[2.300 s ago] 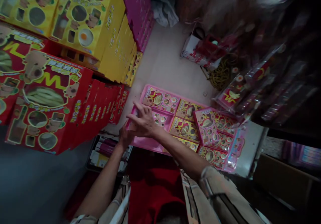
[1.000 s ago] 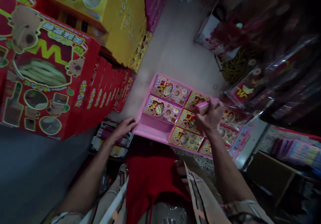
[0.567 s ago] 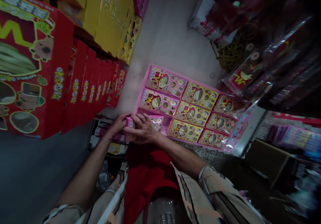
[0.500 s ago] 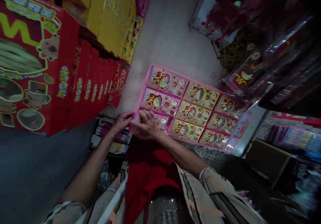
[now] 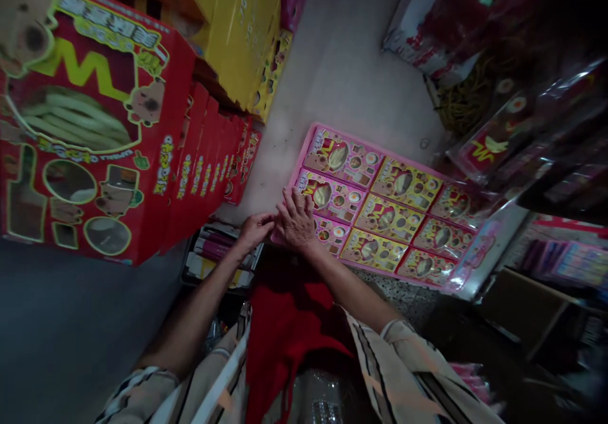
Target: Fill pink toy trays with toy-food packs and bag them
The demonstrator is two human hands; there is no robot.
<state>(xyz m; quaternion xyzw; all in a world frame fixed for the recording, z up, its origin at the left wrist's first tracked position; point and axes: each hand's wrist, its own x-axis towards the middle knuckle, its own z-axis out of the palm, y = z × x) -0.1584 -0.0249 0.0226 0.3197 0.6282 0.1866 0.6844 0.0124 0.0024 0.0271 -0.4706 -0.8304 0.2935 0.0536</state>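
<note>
A flat pink plastic-wrapped pack lies on the table, holding rows of small pink, yellow and red picture boxes, among them a yellow box. My right hand rests on the pack's near-left corner, fingers spread over the pink boxes, covering part of them. Just left of that corner is my left hand, thumb and fingers pinched together. Whatever lies between those fingertips is too small to make out.
Large red boxes stand in a row at left, with yellow boxes behind. A container of packets sits below my left hand. Rubber bands, a white box and clear-wrapped packs lie at far right. An open carton stands lower right.
The view has shifted, so everything appears further right. My right hand has gone from curled fingers at the pack's corner to spread fingers lying on it. The left hand remains pinched near the corner.
</note>
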